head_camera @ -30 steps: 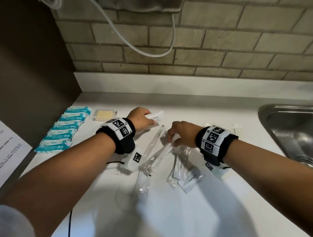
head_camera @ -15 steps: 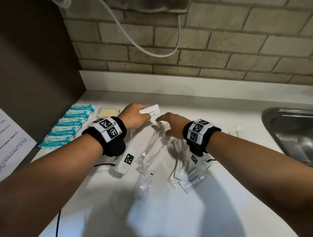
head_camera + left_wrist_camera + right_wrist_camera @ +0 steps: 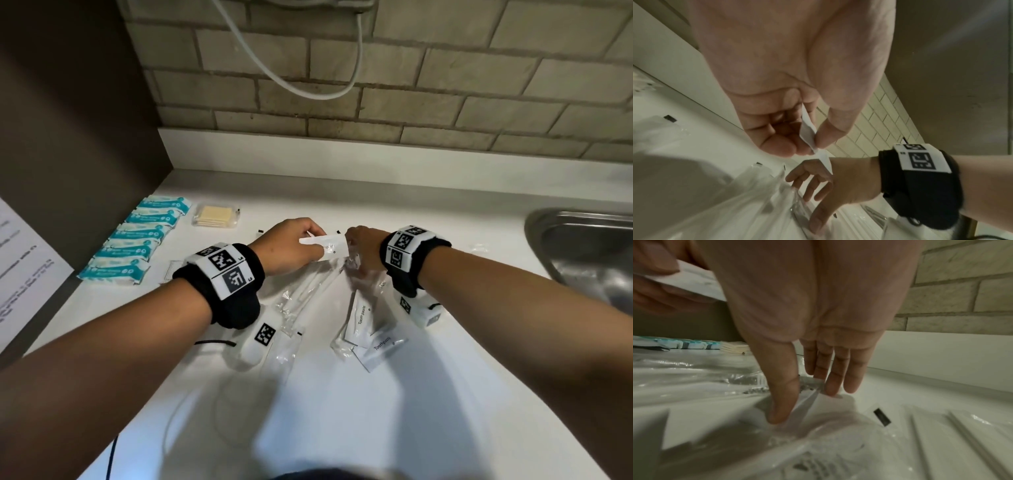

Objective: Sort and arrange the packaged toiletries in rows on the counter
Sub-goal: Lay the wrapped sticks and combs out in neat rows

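My left hand pinches a white toothpaste sachet between thumb and fingers, held above the counter. Right beside it, my right hand reaches down with straight fingers. Its thumb and fingertips touch a clear toothbrush wrapper. Several clear toothbrush packets lie in a loose pile under both wrists. Two more toothpaste sachets lie below the right wrist. A row of teal packets runs along the left edge, with a yellow packet behind it.
A steel sink sits at the right of the white counter. A dark cabinet side closes off the left, with a printed sheet below it. A tiled wall with a hanging cable stands behind.
My left hand carried the sachet right, up to the right hand. The right hand moved toward the far end of the clear packets, its fingers now straightened onto a wrapper.
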Motion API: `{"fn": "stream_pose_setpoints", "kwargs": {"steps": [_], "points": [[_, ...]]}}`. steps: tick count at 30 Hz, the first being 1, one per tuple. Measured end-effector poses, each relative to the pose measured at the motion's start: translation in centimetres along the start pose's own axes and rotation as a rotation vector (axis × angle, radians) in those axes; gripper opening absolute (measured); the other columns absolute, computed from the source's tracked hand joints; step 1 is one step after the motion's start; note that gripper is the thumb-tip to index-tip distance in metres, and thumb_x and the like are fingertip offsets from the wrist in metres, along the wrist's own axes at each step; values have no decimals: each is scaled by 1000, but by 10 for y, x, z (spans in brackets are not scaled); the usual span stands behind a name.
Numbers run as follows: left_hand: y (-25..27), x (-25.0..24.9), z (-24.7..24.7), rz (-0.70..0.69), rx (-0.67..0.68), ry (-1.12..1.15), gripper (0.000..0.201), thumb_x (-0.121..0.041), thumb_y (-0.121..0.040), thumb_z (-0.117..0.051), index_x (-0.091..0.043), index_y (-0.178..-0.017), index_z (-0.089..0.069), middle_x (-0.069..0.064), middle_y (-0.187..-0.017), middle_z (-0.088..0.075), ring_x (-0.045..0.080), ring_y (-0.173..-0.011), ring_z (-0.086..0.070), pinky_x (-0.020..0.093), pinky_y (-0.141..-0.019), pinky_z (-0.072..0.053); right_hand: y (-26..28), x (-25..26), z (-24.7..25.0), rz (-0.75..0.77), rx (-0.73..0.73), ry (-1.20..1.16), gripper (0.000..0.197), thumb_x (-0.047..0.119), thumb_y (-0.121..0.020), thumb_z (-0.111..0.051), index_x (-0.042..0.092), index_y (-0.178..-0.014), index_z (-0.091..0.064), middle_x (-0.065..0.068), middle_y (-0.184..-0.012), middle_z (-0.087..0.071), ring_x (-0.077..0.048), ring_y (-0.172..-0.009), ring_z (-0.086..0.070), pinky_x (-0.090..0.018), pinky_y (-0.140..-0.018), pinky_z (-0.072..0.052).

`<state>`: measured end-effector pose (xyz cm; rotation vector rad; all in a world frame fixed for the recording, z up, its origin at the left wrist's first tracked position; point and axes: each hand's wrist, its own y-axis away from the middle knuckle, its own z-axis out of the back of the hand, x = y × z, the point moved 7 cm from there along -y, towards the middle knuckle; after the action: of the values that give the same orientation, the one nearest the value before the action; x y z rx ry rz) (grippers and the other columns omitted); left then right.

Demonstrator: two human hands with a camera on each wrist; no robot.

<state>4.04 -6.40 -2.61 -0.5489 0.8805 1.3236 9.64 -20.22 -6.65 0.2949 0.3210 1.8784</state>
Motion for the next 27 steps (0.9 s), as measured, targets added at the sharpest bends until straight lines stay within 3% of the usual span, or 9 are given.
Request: {"fn": "stream_pose_setpoints", "kwargs": {"steps": [5,10,12,14,17,19,21,25,27], "points": [[6,5,-8,42,13,-3,23,-10,-82,-63,-20,-103,-59,-1,-90,-65,9,-64,-56,25,-65,-45,1,-10,14,-40,-65,148,63,30,-78,-74,9,-132,-49,-12,-127,-49,-29,-116,-53,-37,-95,-48],[6,15,-13,96,23,31,26,-3,-87,-62,-17,-107,-53,8,-98,-66,10,-64,-65,21,-56,-51,16,-23,58,-99,-156,-33,37,15,-91,-60,4,-126,-58,-13,-131,-58,-30,-120,-55,-32,-93,-46],[6,18,-11,138,-5,58,23,0,-91,-54,-15,-107,-51,10,-94,-67,14,-65,-68,29,-61,-57,36,-27,73,-121,-205,-127,36,15,-91,-59,3,-125,-58,-14,-128,-60,-31,-117,-57,-32,-91,-47],[5,17,-10,165,-35,91,23,2,-94,-47,-15,-111,-48,12,-91,-67,18,-67,-68,42,-73,-58,60,-29,75,-106,-192,-191,28,9,-90,-55,1,-117,-60,-14,-113,-66,-30,-102,-64,-32,-84,-51],[8,9,-11,159,-83,110,30,1,-94,-45,-15,-120,-48,10,-101,-64,18,-68,-68,38,-70,-56,91,-25,42,-39,36,-374,10,5,-89,-56,8,-98,-59,-7,-82,-65,-21,-69,-64,-31,-66,-57],[15,1,-23,140,-37,114,35,0,-91,-50,-17,-122,-50,8,-115,-58,21,-76,-68,36,-70,-55,106,-20,10,-2,179,-453,12,10,-86,-65,17,-91,-56,-3,-76,-65,-16,-62,-63,-25,-59,-53],[23,-6,-37,117,44,10,35,-6,-88,-56,-17,-120,-53,3,-116,-58,21,-90,-64,32,-72,-52,116,-20,-19,14,264,-419,19,12,-83,-68,21,-94,-55,2,-76,-64,-13,-62,-61,-23,-57,-51],[39,-6,-69,106,137,-182,32,-20,-85,-66,-15,-116,-59,0,-113,-59,16,-98,-56,25,-77,-43,131,-24,-44,-2,180,-260,25,18,-85,-62,21,-108,-54,7,-81,-57,-12,-71,-55,-24,-64,-46],[45,0,-81,139,127,-204,26,-21,-81,-72,-16,-104,-61,1,-104,-63,16,-89,-61,24,-71,-45,137,-24,-46,8,113,-221,31,21,-88,-56,18,-118,-49,8,-78,-52,-13,-73,-52,-22,-60,-42]]}}
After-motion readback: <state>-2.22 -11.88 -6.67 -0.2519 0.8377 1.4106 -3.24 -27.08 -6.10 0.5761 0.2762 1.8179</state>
